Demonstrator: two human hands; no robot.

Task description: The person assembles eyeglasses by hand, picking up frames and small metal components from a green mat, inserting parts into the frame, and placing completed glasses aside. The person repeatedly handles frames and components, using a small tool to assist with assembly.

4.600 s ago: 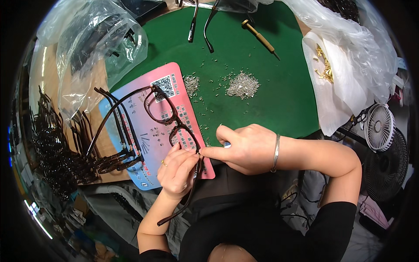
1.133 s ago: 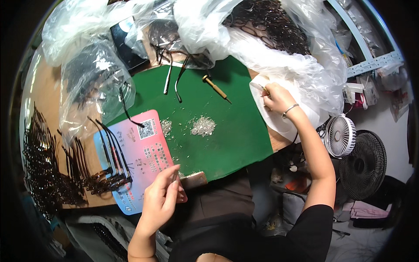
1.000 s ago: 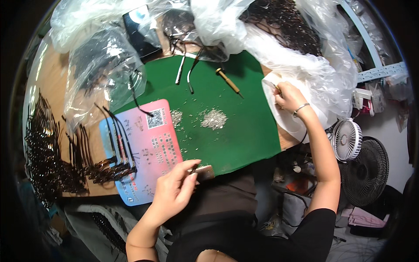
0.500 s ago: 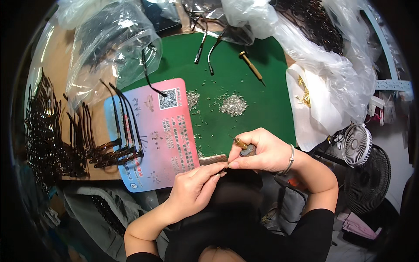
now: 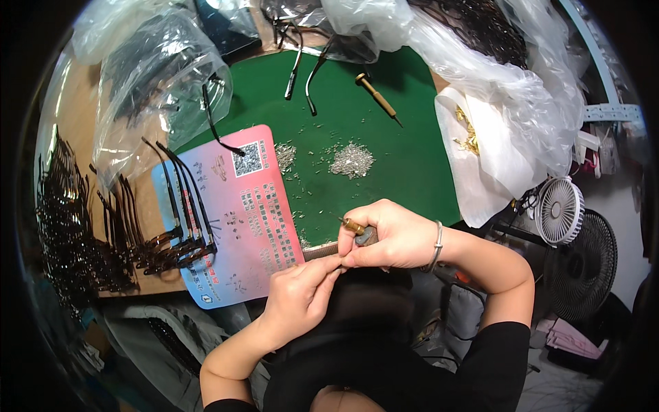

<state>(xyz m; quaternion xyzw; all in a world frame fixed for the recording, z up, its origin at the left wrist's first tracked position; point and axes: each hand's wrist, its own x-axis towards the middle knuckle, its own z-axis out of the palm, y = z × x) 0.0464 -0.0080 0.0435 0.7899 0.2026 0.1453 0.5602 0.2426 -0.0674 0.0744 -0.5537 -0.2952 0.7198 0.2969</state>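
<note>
My right hand [image 5: 395, 237] is closed, with a brass screwdriver [image 5: 353, 226] tucked among its fingers, its thin tip pointing up and left. A rounded grey end [image 5: 367, 236] shows beside the brass part. The right thumb and fingertips meet those of my left hand [image 5: 298, 295] at the table's near edge. My left fingers are pinched together; what they hold is too small and covered to make out. Beyond the hands, a pile of small silvery screw-like pieces [image 5: 352, 160] lies on the green mat [image 5: 405, 178], with a smaller pile [image 5: 284, 157] to its left.
A pink-blue printed sheet [image 5: 237, 206] lies left, with dark eyeglass temples [image 5: 195, 206] across it. More temples [image 5: 68, 226] bunch at far left. Another brass screwdriver [image 5: 377, 98] lies on the mat. Plastic bags [image 5: 494, 117] and gold-coloured pieces [image 5: 468, 130] sit right, near a white fan [image 5: 559, 209].
The view has shifted slightly, so the table things appear further left. Both hands stay together at the near edge; the dark bit seen at their fingertips earlier is now hidden.
</note>
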